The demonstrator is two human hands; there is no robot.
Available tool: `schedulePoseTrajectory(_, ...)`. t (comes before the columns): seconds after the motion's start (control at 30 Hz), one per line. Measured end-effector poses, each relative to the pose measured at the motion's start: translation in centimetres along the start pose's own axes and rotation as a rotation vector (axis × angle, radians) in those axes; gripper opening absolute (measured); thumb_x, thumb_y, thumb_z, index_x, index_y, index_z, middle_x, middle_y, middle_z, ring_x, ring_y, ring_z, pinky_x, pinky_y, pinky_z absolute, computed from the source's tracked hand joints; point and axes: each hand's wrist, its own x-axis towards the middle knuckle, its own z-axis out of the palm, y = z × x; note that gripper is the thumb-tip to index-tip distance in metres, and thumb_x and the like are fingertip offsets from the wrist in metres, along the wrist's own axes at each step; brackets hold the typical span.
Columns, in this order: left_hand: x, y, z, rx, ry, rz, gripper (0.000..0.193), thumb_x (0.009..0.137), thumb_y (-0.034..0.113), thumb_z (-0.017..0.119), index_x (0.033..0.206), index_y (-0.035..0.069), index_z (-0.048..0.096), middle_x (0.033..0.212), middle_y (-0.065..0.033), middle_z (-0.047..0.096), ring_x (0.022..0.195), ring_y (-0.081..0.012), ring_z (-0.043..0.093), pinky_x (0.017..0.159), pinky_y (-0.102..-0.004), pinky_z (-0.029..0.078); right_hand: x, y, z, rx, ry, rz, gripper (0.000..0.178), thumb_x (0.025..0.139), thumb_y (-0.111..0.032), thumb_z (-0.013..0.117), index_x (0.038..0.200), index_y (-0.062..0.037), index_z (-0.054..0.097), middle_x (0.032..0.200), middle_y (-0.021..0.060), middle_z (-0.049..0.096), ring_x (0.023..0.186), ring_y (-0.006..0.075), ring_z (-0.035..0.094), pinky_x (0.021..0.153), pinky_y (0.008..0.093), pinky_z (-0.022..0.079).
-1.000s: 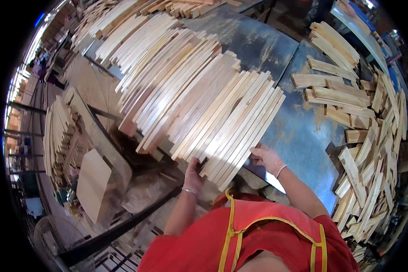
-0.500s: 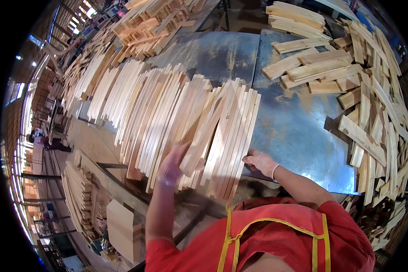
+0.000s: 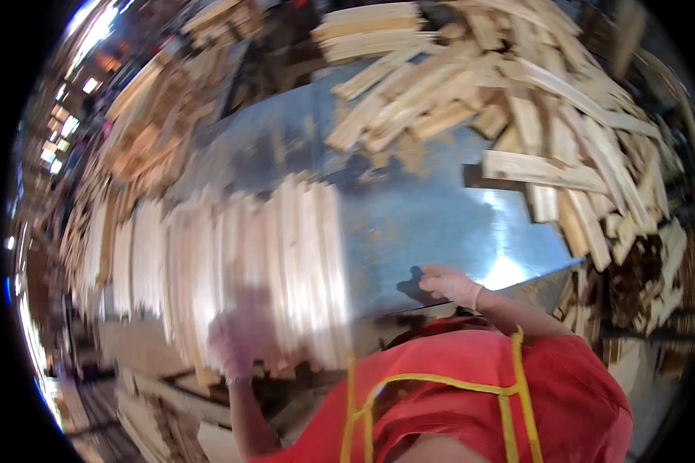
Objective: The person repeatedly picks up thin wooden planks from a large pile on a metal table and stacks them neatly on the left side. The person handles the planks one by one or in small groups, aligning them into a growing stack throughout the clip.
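Note:
A long row of pale wooden strips (image 3: 305, 255) lies side by side at the left of a blue-grey metal table (image 3: 394, 239). My left hand (image 3: 239, 339), in a thin pale glove, is at the near ends of the strips. Motion smears its fingers, so whether it grips a strip is unclear. Off to the right of the row, my right hand (image 3: 449, 284), gloved too, hovers above the near edge of the metal top. Its fingers are curled together, with nothing visible in them, and its dark shadow falls beside it.
Loose boards (image 3: 425, 96) lie in a jumbled heap at the far right of the table. A neat stack of boards (image 3: 374, 31) stands behind. Further wood piles (image 3: 154, 123) fill the far left. Below the table's left side lie more boards (image 3: 143, 420).
The view has swung to the right. My left hand no longer holds up the slanted strip; the strips at the row's right end now lie roughly parallel. My right hand has come away from the row's edge.

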Motion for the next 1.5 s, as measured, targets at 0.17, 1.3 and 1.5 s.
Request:
schedulePoseTrajectory(0.17,0.6,3.9,-1.6,-0.154,-0.210,-0.636,0.054,0.104,0.032,0.060,0.148,0.001,0.054,0.150,-0.0215,0.057,0.142,-0.0363,0.052,0.117,-0.0439,0.045,0.3,3.5,-10.9,0.442,0.207,-0.106,0.053,0.098,-0.034,0.073,0.143,-0.0097,0.059,0.123,0.0085,0.069,0.113,0.0196,0.065,0.090,0.0374,0.056)
schedulePoseTrajectory(1.3,6.9,42.8,-10.6,-1.474,-0.889,-0.351,0.055,0.088,0.045,0.071,0.123,0.002,0.069,0.112,-0.0253,0.074,0.105,-0.0404,0.072,0.094,-0.0448,0.054,1.2,-1.3,-31.5,-1.169,1.357,0.146,0.103,0.081,-0.029,0.079,0.167,-0.0179,0.024,0.153,0.0197,0.046,0.140,0.0463,0.048,0.117,0.0530,0.040)
schedulePoseTrajectory(1.5,4.2,42.0,-4.9,-1.832,-0.645,-0.558,0.047,0.092,0.032,0.071,0.126,-0.001,0.064,0.119,-0.0218,0.071,0.107,-0.0331,0.069,0.094,-0.0435,0.054,-2.0,3.6,-26.4,-1.016,1.190,-0.398,0.113,0.073,-0.026,0.090,0.165,-0.0065,0.029,0.153,0.0292,0.048,0.144,0.0449,0.048,0.119,0.0467,0.041)
